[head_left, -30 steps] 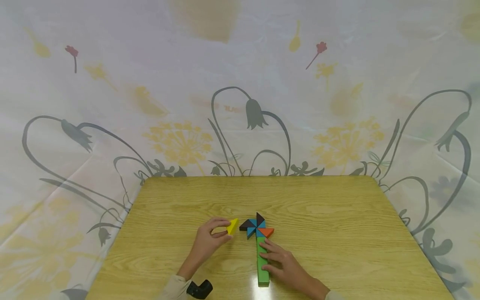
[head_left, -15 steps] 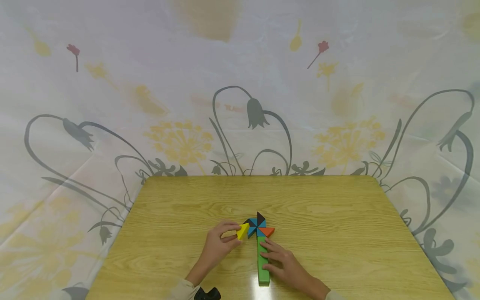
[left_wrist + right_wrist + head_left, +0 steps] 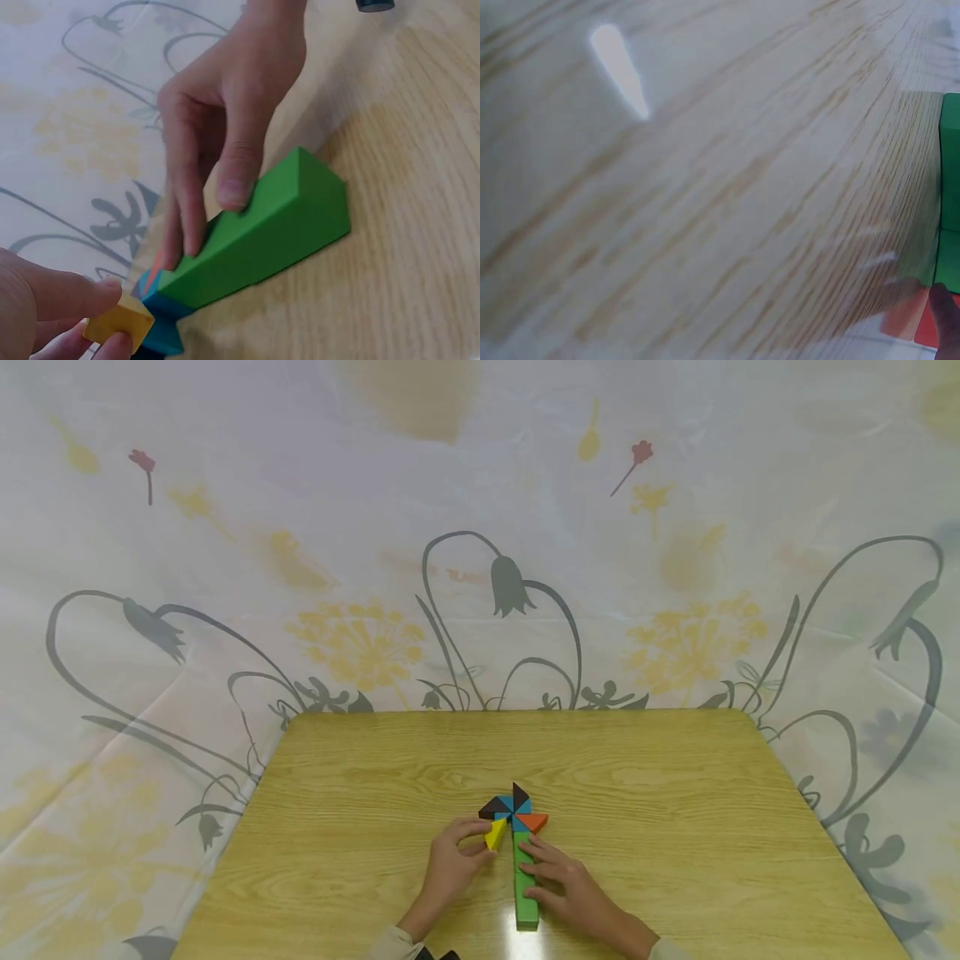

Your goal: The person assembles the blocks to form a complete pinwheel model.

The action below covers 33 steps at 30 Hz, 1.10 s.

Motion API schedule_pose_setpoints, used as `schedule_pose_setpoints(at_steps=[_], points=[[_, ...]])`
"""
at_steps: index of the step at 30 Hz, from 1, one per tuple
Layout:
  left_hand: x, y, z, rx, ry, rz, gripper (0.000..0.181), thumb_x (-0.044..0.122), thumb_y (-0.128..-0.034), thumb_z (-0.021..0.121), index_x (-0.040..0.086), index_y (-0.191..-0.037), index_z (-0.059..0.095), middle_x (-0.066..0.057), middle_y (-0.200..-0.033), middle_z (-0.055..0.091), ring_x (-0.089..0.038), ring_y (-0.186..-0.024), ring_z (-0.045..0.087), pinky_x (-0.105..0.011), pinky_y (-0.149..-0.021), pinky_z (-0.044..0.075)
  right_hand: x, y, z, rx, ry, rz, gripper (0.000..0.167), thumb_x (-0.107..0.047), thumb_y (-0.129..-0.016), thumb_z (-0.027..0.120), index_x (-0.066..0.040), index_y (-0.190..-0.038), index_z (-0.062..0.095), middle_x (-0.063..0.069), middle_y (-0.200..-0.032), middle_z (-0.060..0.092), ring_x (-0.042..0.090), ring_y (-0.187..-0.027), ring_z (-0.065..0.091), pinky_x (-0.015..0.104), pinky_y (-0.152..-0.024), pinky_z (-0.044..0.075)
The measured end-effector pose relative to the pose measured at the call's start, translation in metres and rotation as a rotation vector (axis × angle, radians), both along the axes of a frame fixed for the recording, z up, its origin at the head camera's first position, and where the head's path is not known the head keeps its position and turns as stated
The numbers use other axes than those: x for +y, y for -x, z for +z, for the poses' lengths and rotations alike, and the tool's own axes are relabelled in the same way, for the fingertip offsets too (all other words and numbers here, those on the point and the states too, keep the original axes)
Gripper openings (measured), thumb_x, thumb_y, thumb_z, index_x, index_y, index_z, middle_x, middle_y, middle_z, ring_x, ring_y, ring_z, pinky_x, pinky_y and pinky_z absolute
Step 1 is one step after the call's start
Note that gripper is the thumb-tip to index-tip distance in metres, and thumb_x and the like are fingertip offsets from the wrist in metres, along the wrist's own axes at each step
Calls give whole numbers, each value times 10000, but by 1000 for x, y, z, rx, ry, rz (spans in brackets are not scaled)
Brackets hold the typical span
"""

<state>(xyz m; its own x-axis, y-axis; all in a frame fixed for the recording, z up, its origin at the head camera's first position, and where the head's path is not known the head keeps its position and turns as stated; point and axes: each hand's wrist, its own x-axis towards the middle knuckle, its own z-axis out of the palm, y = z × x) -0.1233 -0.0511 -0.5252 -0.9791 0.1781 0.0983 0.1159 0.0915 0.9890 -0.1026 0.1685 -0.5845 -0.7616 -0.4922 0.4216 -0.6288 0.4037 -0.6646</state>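
My left hand (image 3: 452, 864) pinches a yellow triangular block (image 3: 496, 834) between thumb and fingers, close beside a pinwheel of blocks. Blue triangular blocks (image 3: 504, 803) form its centre, with dark triangles (image 3: 520, 797) at top and left and an orange-red triangle (image 3: 532, 822) at right. Below it runs a column of green blocks (image 3: 527, 910). Fingertips of my right hand (image 3: 573, 893) rest along that column's right side. From the left wrist, the yellow block (image 3: 124, 322) appears right by the blue pieces (image 3: 161, 341). The right wrist view catches only one fingertip (image 3: 946, 311) at the green blocks (image 3: 951, 165).
The wood-grain table (image 3: 637, 777) spreads around the blocks. A white curtain (image 3: 375, 485) with printed flowers hangs behind and beside it. A black device (image 3: 438, 955) sits at the left sleeve.
The left hand has carried the yellow block rightward and slightly nearer, from left of the pinwheel to its lower left. The right hand stays on the green blocks.
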Motion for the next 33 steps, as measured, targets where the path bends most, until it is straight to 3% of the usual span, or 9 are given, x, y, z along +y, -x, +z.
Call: schedule_pose_setpoints(at_steps=[4, 6, 10, 16, 23, 33], points=[[6, -4, -6, -15, 6, 44, 311, -170, -716, 712, -129, -1018, 652, -270, -1156, 548, -431, -1077, 550, -332, -817, 534, 1, 1, -1, 8, -1, 2, 368, -237, -865, 679, -18, -1160, 670, 178, -1340, 520, 416, -1260, 417, 435, -966, 437], [8, -3, -19, -16, 5, 62, 322, -168, -700, 723, -118, -1012, 659, -241, -1148, 561, -410, -1073, 559, -298, -807, 536, 1, 1, -1, 9, -1, 2, 371, -237, -865, 678, -16, -1163, 668, 179, -1341, 518, 414, -1261, 417, 435, -966, 435], [12, -6, -28, -32, 1, 100, 328, -196, -677, 719, -124, -992, 659, -217, -1117, 576, -394, -1043, 579, -304, -797, 540, 0, 0, -1, 16, -1, -1, 371, -239, -865, 677, -19, -1164, 668, 174, -1342, 519, 407, -1263, 417, 428, -972, 430], [19, -11, -34, -47, -6, 162, 341, -195, -681, 720, -115, -1007, 659, -206, -1119, 572, -388, -1006, 607, -321, -791, 543, -1, 0, 0, 34, 6, 5, 364, -227, -865, 679, -19, -1164, 668, 176, -1337, 523, 404, -1259, 423, 412, -975, 433], [29, -9, -43, -12, 87, 249, 267, -115, -734, 721, -68, -995, 689, -153, -1116, 559, -342, -1054, 578, -272, -803, 532, -1, 0, 0, 29, 6, 4, 363, -214, -865, 682, -17, -1170, 665, 178, -1339, 520, 396, -1262, 424, 407, -975, 434], [35, -8, -43, 3, 79, 271, 245, -97, -747, 729, -79, -987, 682, -141, -1068, 543, -298, -919, 630, -275, -781, 544, 0, 0, 1, 19, 5, 4, 361, -215, -859, 687, -10, -1155, 672, 195, -1324, 528, 416, -1247, 430, 401, -971, 441]])
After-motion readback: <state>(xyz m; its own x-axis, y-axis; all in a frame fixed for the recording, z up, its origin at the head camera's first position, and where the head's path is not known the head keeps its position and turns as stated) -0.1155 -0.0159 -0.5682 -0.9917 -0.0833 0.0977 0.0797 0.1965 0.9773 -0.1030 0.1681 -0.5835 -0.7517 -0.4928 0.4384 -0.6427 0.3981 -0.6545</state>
